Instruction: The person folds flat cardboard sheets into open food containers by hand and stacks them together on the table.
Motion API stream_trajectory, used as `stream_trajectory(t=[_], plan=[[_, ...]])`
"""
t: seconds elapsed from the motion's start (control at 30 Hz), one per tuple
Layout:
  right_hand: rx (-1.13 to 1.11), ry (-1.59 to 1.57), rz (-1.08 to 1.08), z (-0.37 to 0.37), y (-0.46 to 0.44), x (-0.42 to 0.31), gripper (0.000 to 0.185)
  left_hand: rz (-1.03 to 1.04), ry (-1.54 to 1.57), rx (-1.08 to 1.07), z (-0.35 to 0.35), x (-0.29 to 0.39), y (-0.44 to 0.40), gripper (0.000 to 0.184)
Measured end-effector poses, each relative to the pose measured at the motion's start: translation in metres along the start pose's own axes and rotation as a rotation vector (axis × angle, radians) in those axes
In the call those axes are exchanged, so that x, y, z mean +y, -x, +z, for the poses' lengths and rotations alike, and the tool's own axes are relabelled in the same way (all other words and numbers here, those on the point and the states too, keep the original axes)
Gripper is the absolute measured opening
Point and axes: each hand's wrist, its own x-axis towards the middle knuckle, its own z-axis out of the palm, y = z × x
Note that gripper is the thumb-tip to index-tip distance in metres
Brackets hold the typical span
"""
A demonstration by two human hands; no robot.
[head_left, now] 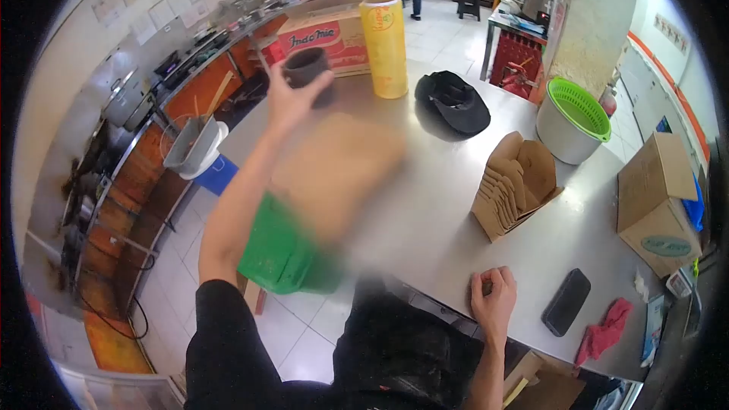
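My left hand (295,99) reaches out to the far left of the steel table, its fingers and thumb around a dark, round, cup-like container (306,67). In front of that arm is a large blurred tan shape (342,171); its kind cannot be made out. My right hand (494,296) rests curled at the table's near edge, with something small and dark seeming to show at its fingers. Beyond it stands a nested stack of brown paper food boxes (497,193). To its right lies a black phone (567,302).
Behind the left hand are an Indomie carton (326,39) and a yellow wrap roll (385,49). A black cap (453,104), a white tub with green basket (569,125), a cardboard box (657,205) and a red cloth (605,332) lie rightward. A green bin (273,247) stands below.
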Motion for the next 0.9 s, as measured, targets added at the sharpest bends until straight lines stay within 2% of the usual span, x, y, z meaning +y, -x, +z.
stream_trajectory(t=[0.1,0.17,0.2,0.23,0.27,0.3,0.33,0.37,0.43,0.5,0.57,0.63,0.7,0.77,0.87,0.9], plan=[[-0.005,0.016,0.04,0.004,-0.003,0.0,0.015,-0.096,-0.4,0.191,-0.001,-0.07,-0.055,0.087],[0.038,0.034,0.09,0.006,-0.004,0.002,0.014,0.031,-0.438,0.227,0.003,-0.08,-0.057,0.054],[0.02,0.043,0.071,0.005,-0.004,0.002,0.013,0.133,-0.31,0.189,0.002,-0.135,-0.078,0.039],[0.017,0.057,0.07,0.002,-0.004,0.001,0.013,0.198,-0.506,0.171,0.0,-0.184,-0.089,0.039],[0.031,0.043,0.075,0.001,-0.006,0.001,0.014,0.023,-0.546,0.188,0.007,-0.172,-0.074,0.037],[0.04,0.038,0.089,-0.002,-0.006,0.002,0.014,-0.101,-0.522,0.105,0.012,-0.184,-0.066,0.043],[0.071,0.072,0.061,-0.002,-0.003,0.007,0.015,-0.043,-0.288,-0.008,0.011,-0.261,-0.078,0.051],[0.084,0.106,0.022,-0.005,0.0,0.011,0.016,-0.045,-0.179,0.022,0.014,-0.268,-0.065,0.056],[0.024,0.118,0.11,-0.002,-0.003,0.014,0.019,-0.368,-0.143,0.024,0.025,-0.223,-0.042,0.057],[0.092,0.111,0.063,-0.004,0.0,0.012,0.02,-0.023,-0.133,-0.067,0.011,-0.349,-0.084,0.07],[0.11,0.148,0.01,0.009,0.004,0.02,0.021,-0.292,-0.951,-0.087,-0.004,-0.3,-0.093,0.087],[0.078,0.152,0.038,0.0,0.006,0.017,0.02,-0.466,-0.877,0.104,-0.015,-0.236,-0.075,0.096],[0.066,0.153,0.032,-0.005,0.003,0.018,0.019,0.026,-0.847,0.348,-0.029,-0.134,-0.008,0.092],[0.078,0.097,0.047,-0.006,0.005,0.019,0.014,0.52,-0.837,0.507,-0.064,-0.103,0.044,0.073],[0.108,0.032,0.143,-0.006,0.009,0.014,0.014,0.719,-0.745,0.512,-0.076,-0.042,0.183,0.065],[0.114,0.016,0.168,-0.007,0.012,0.011,0.016,0.616,-0.651,0.415,-0.076,-0.054,0.236,0.065]])
